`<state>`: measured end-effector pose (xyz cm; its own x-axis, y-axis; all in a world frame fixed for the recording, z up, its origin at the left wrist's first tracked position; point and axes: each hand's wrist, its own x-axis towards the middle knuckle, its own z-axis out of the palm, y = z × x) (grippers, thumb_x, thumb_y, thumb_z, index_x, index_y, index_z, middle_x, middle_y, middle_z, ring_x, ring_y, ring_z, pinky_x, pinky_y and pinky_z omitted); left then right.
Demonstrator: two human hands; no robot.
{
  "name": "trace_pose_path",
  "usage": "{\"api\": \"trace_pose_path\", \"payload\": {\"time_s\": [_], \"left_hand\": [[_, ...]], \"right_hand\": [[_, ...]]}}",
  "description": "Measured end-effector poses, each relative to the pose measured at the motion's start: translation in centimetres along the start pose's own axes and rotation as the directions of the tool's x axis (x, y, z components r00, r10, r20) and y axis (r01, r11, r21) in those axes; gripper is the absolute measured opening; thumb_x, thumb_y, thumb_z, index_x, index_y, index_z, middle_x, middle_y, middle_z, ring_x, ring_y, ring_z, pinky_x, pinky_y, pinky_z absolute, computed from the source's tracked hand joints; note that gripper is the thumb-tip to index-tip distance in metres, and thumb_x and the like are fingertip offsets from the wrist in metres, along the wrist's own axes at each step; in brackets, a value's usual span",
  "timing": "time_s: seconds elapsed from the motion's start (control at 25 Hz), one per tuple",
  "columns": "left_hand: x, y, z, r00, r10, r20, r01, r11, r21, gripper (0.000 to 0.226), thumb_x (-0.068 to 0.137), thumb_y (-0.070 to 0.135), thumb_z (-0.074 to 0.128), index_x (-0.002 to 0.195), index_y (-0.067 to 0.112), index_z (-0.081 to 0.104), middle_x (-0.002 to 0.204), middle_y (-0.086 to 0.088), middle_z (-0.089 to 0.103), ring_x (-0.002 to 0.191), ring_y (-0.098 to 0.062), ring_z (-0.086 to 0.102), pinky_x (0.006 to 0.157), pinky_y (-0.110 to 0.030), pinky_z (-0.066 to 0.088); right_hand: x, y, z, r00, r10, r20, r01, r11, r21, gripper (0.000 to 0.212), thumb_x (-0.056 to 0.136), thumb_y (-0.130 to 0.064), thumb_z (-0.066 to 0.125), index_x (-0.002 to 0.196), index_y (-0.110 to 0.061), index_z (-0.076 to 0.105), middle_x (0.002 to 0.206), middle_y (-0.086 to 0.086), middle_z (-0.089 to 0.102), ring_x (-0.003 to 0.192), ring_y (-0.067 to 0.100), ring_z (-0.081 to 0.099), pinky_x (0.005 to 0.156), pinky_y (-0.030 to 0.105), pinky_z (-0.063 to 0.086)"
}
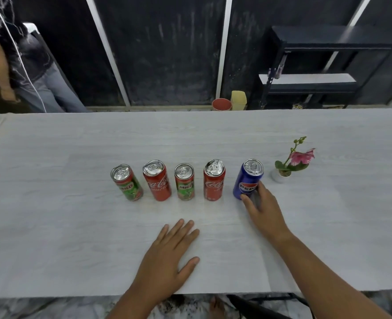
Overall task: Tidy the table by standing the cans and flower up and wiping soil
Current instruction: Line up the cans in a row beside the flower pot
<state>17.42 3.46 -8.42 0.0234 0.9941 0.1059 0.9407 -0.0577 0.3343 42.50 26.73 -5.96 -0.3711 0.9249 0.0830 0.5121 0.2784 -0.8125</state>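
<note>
Cans stand in a row across the middle of the frame, all five upright on the pale table (75, 226): a green can (127, 183) at the left end, a red can (157, 180), a second green can (184, 182), a second red can (213, 180), and a blue can (247, 178) at the right end. Just right of that, not touching it, the flower (302, 157) stands upright in its small white pot (277, 177).

The right hand (264, 208) holds the blue can low down, thumb on the near side by the base and fingers curled round its right side. The left hand (167, 256) lies flat on the table in the lower middle of the frame, fingers spread, holding nothing, well short of the row.

From where I stand the standing-up part looks finished, the blue can being the one in hand. I see no soil on the tabletop and no cloth, so the wiping is either done or the dirt is too faint to make out. The next move, I'd guess, calls for letting go of the blue can gently so it doesn't rock, then checking the surface near the pot.

Another person (18, 54) stands at the upper left beyond the table; a dark shelf (316, 42) sits at the upper right.
</note>
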Motion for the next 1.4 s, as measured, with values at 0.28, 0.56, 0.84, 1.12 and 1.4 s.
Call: {"api": "trace_pose_path", "payload": {"time_s": [0.28, 0.56, 0.84, 1.12, 1.4], "left_hand": [[-2.0, -1.4, -0.6, 0.996, -0.079, -0.029, 0.079, 0.996, -0.032, 0.061, 0.109, 0.061, 0.047, 0.165, 0.040, 0.037, 0.176, 0.022, 0.020, 0.165, -0.005, 0.013, 0.133, -0.037, 0.012], [-3.1, -1.9, -1.4, 0.976, -0.216, -0.034, 0.216, 0.976, -0.005, 0.060, 0.110, 0.061, 0.036, 0.166, 0.040, 0.034, 0.177, 0.018, 0.019, 0.166, -0.005, 0.004, 0.134, -0.043, 0.011], [-7.2, -4.4, -2.4, 0.960, -0.272, -0.074, 0.275, 0.960, 0.043, 0.065, 0.109, 0.063, 0.038, 0.168, 0.038, 0.031, 0.178, 0.013, 0.017, 0.167, -0.011, 0.005, 0.133, -0.050, 0.013], [-6.9, -4.5, -1.5, 0.959, -0.262, -0.103, 0.269, 0.961, 0.058, 0.065, 0.105, 0.059, 0.045, 0.164, 0.033, 0.041, 0.176, 0.008, 0.027, 0.166, -0.016, 0.013, 0.132, -0.054, 0.017], [-3.9, -2.5, -1.2, 0.941, -0.311, -0.134, 0.324, 0.941, 0.091, 0.061, 0.093, 0.058, 0.058, 0.143, 0.023, 0.065, 0.152, -0.005, 0.058, 0.144, -0.035, 0.050, 0.121, -0.060, 0.035]], "right_hand": [[-0.9, -0.4, 0.0, 1.000, 0.013, -0.013, -0.013, 1.000, 0.014, 0.061, 0.094, -0.035, 0.075, 0.147, -0.035, 0.046, 0.137, -0.024, 0.061, 0.128, -0.004, 0.058, 0.105, 0.021, 0.050], [-7.8, -1.7, 2.2, 0.918, 0.254, -0.304, -0.256, 0.966, 0.036, 0.055, 0.098, -0.021, 0.063, 0.149, -0.027, 0.045, 0.150, -0.001, 0.053, 0.133, 0.012, 0.051, 0.117, 0.048, 0.044], [-14.2, -4.2, 7.2, 0.999, 0.050, 0.001, -0.039, 0.792, -0.609, 0.071, 0.103, -0.069, 0.038, 0.164, -0.034, 0.032, 0.177, 0.005, 0.017, 0.165, 0.029, 0.002, 0.130, 0.051, -0.006], [-13.0, -4.1, 6.1, 0.983, 0.020, -0.182, -0.106, 0.872, -0.478, 0.046, 0.097, -0.050, 0.061, 0.139, -0.031, 0.063, 0.151, -0.003, 0.058, 0.144, 0.024, 0.048, 0.115, 0.047, 0.033], [-3.2, 0.4, -2.5, 0.869, 0.308, -0.388, -0.371, 0.923, -0.098, 0.051, 0.098, -0.033, 0.072, 0.145, -0.017, 0.060, 0.146, 0.007, 0.059, 0.136, 0.028, 0.052, 0.117, 0.049, 0.042]]}}
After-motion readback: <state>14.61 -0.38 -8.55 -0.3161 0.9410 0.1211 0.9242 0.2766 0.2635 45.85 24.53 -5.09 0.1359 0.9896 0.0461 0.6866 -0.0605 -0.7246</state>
